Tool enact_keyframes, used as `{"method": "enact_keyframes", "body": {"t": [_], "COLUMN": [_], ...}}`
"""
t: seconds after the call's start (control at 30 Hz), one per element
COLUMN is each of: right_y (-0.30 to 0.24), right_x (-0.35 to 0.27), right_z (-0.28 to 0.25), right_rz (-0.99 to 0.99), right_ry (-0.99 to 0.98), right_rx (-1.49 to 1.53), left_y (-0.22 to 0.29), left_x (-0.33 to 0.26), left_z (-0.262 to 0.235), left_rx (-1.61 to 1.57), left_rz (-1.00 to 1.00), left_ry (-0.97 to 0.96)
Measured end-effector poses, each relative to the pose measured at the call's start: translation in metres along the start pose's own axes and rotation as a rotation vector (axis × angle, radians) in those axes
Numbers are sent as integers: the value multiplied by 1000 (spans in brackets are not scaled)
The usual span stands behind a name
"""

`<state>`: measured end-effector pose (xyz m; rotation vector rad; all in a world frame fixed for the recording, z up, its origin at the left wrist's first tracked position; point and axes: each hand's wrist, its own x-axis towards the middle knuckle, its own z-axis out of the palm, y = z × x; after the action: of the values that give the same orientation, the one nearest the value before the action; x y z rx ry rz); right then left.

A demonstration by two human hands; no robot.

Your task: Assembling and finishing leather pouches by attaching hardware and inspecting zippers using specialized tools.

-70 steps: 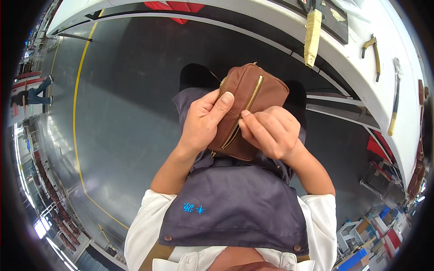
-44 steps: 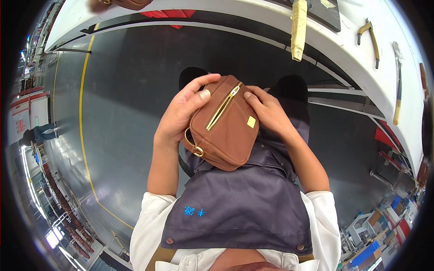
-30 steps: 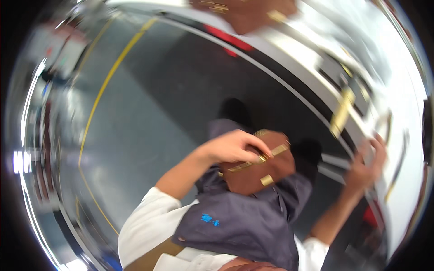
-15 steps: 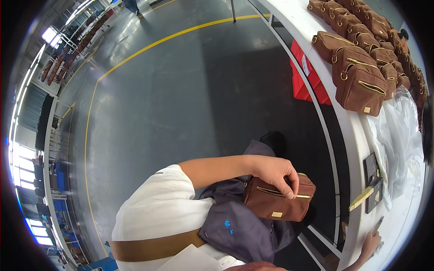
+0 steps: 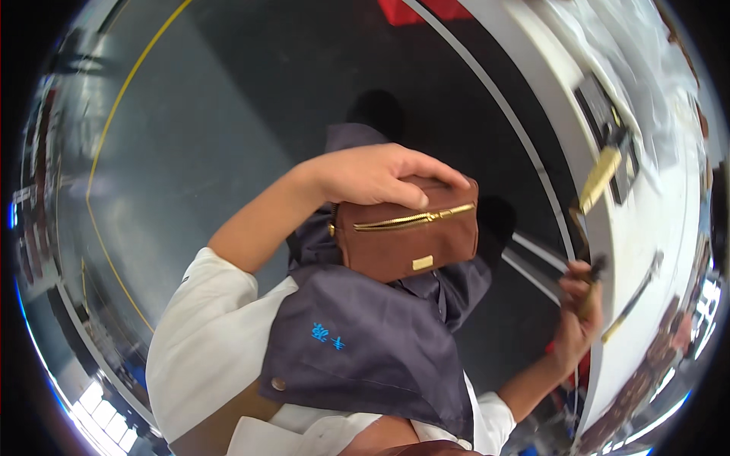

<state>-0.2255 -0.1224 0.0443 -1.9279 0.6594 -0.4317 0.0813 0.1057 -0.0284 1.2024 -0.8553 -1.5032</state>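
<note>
A brown zip bag (image 5: 411, 247) with a gold zipper and a small gold plate rests on my lap, over the dark apron (image 5: 372, 357). My left hand (image 5: 372, 175) lies over its top edge, thumb on the front above the zipper and fingers along the top, gripping it. Off to the right, by the table's edge, my right hand (image 5: 579, 315) is closed around a slim tool (image 5: 593, 283) with a dark end. Motion blurs that tool, so its kind is unclear. The zipper shows gold teeth along its length.
The white table (image 5: 563, 83) curves along the right side. On it lie a dark flat block (image 5: 625, 178), a yellow-wrapped tool (image 5: 601, 178), another slim tool (image 5: 635, 296) and clear plastic sheeting (image 5: 627, 83). A red bin (image 5: 426, 11) stands on the floor ahead.
The view has swung right and down. My left hand has gone from pinching at the zipper to holding the bag's top edge. My right hand has come up beside the table edge with the tool.
</note>
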Motion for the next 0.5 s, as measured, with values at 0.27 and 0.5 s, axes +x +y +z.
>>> {"method": "enact_keyframes", "body": {"t": [0.27, 0.5], "right_y": [-8, -3], "right_x": [11, 19], "right_z": [103, 148], "right_rz": [-14, -31], "right_ry": [-148, -108], "right_rx": [-35, -13], "left_y": [0, -2], "left_x": [7, 3], "left_z": [9, 20], "left_rx": [-88, -174], "left_rz": [-5, 35], "left_ry": [-14, 25]}}
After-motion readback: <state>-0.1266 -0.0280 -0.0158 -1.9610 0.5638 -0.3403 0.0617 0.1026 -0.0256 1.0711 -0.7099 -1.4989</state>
